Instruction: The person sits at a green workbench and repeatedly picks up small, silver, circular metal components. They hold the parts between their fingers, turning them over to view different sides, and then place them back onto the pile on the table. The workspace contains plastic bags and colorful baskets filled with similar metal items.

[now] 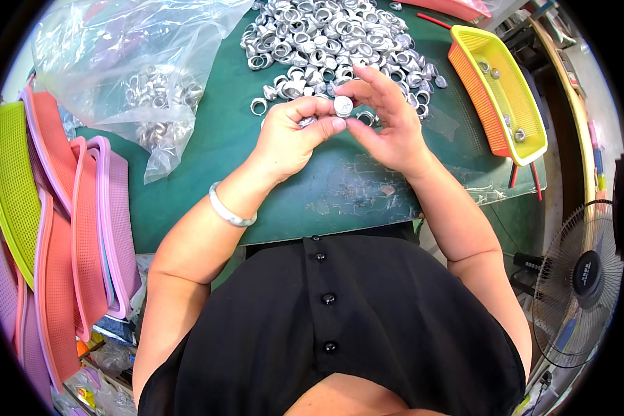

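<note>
Both hands meet over the green table, around a silver-coloured metal ring (343, 105) whose round flat top faces up. My left hand (284, 139) pinches it between thumb and forefinger, with a pale bangle (230, 208) round the wrist. More silvery metal (307, 121) shows under the left fingers, partly hidden. The thumb and forefinger of my right hand (399, 135) close on the ring from the other side, its other fingers raised and curved. Just beyond the hands spreads a big heap of similar metal rings (326, 41).
A yellow and orange plastic basket (475, 104) with a few rings stands at the right on red sticks (537, 182). A clear plastic bag (118, 104) holding rings lies at the left. Stacked coloured baskets (83, 229) stand left of the table (312, 208); a fan (582, 277) is at the right.
</note>
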`<state>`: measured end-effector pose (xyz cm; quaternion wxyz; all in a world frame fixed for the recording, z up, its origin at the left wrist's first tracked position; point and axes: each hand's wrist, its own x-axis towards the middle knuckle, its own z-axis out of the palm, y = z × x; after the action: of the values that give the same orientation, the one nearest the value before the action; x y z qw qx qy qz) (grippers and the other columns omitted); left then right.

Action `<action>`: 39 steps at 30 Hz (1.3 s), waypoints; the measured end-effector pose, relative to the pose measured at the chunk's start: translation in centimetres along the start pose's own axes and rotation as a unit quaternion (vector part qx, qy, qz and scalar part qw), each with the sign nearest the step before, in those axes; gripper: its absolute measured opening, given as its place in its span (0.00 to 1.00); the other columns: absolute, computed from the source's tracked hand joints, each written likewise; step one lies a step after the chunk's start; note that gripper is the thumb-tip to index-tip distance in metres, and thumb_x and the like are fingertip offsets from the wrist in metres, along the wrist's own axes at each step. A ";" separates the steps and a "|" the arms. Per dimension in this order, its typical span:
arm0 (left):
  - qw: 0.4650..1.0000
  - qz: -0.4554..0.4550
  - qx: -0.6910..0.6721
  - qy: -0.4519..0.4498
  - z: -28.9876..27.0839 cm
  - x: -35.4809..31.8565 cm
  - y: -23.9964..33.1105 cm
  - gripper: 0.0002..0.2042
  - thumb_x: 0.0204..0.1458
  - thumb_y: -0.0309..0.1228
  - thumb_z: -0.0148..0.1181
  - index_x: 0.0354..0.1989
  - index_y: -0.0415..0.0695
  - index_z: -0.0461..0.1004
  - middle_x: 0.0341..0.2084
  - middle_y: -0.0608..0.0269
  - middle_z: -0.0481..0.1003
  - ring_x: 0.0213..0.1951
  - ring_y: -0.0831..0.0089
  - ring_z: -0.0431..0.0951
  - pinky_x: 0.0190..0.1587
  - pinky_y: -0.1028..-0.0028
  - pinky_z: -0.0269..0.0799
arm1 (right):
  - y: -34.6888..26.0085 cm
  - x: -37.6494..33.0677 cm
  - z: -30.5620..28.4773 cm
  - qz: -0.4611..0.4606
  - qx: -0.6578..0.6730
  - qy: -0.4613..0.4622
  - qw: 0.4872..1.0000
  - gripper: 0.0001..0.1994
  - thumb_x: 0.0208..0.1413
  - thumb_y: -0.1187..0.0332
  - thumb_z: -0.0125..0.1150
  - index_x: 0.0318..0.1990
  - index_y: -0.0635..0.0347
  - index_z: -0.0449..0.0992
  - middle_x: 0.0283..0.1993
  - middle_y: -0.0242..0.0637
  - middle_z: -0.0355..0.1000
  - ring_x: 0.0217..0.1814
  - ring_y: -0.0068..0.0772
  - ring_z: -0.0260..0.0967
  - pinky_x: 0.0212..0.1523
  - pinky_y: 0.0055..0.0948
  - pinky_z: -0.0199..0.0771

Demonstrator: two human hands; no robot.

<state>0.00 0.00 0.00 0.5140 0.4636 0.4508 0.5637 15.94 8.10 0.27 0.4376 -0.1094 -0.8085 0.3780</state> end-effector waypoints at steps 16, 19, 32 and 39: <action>0.998 -0.034 -0.048 -0.006 0.2 -0.1 0.9 0.06 0.49 0.27 0.59 0.34 0.38 0.75 0.25 0.72 0.72 0.26 0.85 0.67 0.29 0.84 0.64 | -0.8 0.3 0.0 -0.015 -0.051 -0.002 0.999 0.34 0.37 0.85 0.59 0.57 0.58 0.59 0.42 0.39 0.71 0.41 0.32 0.70 0.44 0.27 0.70; 0.998 -0.033 -0.046 -0.011 0.1 0.0 0.8 0.07 0.49 0.27 0.59 0.34 0.38 0.75 0.25 0.72 0.72 0.26 0.85 0.67 0.29 0.84 0.64 | -0.8 0.3 0.0 -0.021 -0.059 -0.001 0.998 0.34 0.37 0.85 0.59 0.57 0.58 0.59 0.42 0.39 0.71 0.41 0.33 0.70 0.43 0.28 0.70; 0.994 -0.094 -0.031 0.039 1.2 -0.6 1.7 0.07 0.50 0.29 0.58 0.36 0.43 0.73 0.23 0.73 0.71 0.21 0.86 0.66 0.21 0.86 0.59 | -0.2 -0.5 0.0 0.019 -0.044 0.018 0.999 0.32 0.40 0.83 0.60 0.57 0.61 0.59 0.40 0.39 0.70 0.41 0.32 0.70 0.43 0.28 0.70; 0.995 -0.071 0.051 0.051 -0.2 -2.6 8.4 0.06 0.51 0.31 0.56 0.34 0.43 0.72 0.22 0.73 0.69 0.22 0.86 0.66 0.20 0.86 0.57 | -0.4 -0.7 0.1 0.039 -0.050 0.015 0.998 0.30 0.40 0.83 0.59 0.56 0.61 0.60 0.42 0.38 0.69 0.41 0.27 0.68 0.42 0.25 0.70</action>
<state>-1.47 -3.19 8.08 0.5049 0.4265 0.5365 0.5247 16.31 7.39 0.14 0.4288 -0.1683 -0.8146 0.3525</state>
